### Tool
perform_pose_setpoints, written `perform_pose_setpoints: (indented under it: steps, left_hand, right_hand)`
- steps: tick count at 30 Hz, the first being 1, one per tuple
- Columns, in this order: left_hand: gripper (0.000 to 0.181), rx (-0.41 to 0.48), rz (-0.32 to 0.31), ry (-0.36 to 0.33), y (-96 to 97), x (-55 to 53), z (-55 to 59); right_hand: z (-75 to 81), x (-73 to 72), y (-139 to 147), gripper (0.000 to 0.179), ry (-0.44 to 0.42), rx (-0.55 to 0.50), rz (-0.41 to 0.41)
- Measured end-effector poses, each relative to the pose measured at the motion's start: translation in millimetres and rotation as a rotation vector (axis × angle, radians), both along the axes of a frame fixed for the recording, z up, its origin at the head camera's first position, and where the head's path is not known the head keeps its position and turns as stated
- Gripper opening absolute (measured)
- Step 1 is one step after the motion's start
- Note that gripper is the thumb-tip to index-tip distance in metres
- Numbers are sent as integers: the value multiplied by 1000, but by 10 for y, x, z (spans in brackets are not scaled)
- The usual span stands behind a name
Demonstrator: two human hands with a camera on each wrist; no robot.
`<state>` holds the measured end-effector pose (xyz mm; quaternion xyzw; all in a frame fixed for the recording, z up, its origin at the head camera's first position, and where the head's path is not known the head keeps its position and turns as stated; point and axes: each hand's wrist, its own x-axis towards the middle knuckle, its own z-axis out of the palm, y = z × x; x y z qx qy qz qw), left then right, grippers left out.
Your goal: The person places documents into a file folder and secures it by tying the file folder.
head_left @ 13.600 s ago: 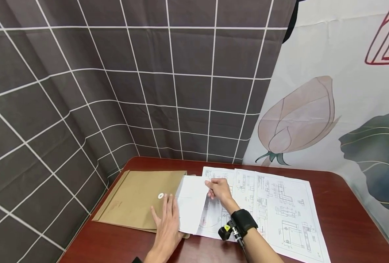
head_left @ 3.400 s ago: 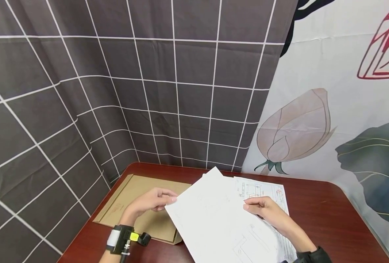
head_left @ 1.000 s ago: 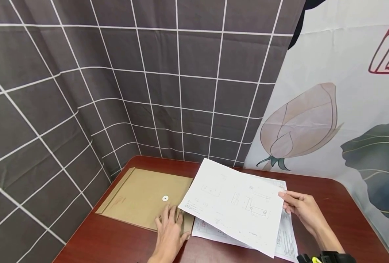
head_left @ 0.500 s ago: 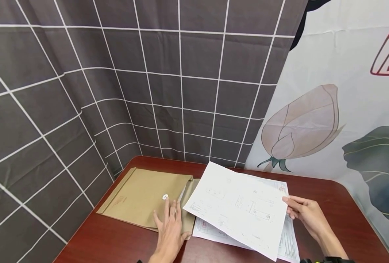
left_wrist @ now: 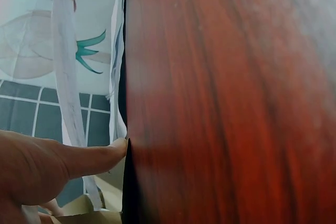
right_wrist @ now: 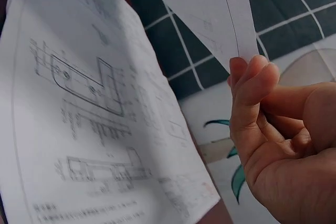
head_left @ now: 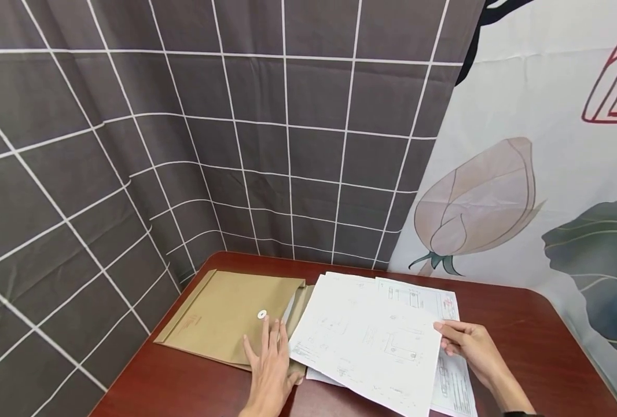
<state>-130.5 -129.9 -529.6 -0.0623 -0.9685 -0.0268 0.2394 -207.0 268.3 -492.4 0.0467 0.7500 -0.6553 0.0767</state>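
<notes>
My right hand (head_left: 467,350) pinches the right edge of a white sheet of paper (head_left: 360,341) between thumb and fingers, and the drawing lines on the sheet look faint. In the right wrist view the pinched sheet (right_wrist: 223,24) is raised over another drawing (right_wrist: 89,129). My left hand (head_left: 268,370) rests with spread fingers on a brown paper envelope (head_left: 225,313), near its white round button (head_left: 262,314). Its thumb (left_wrist: 94,160) presses the flap at the opening, where a strip of white paper shows inside. The sheet's left corner overlaps the flap.
More printed technical drawings (head_left: 456,382) lie on the red-brown table (head_left: 522,336) under the held sheet. A dark grid curtain (head_left: 246,145) hangs behind and on the left, and a white cloth with a flower print (head_left: 470,202) on the right.
My left hand has let go of the sheet's corner and moved onto the envelope, whose opening has parted. Over the last half second my right hand has shifted the sheet slightly left and down.
</notes>
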Motion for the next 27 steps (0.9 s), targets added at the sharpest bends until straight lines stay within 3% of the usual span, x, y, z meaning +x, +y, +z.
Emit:
perform_pose_setpoints:
  steps: [10,17,27]
  left_hand:
    - [113,24,10,-63,11,35,-31]
    - [121,20,-6,2,0,24,-60]
    - [118,48,-41,7,-18,-7,-23]
  right_hand:
    - [-128,27,-254,44,-48,-68,33]
    - [-179,-6,-369,42,-64,-55,67]
    - [-136,-95,-510,35,-45,-53,86]
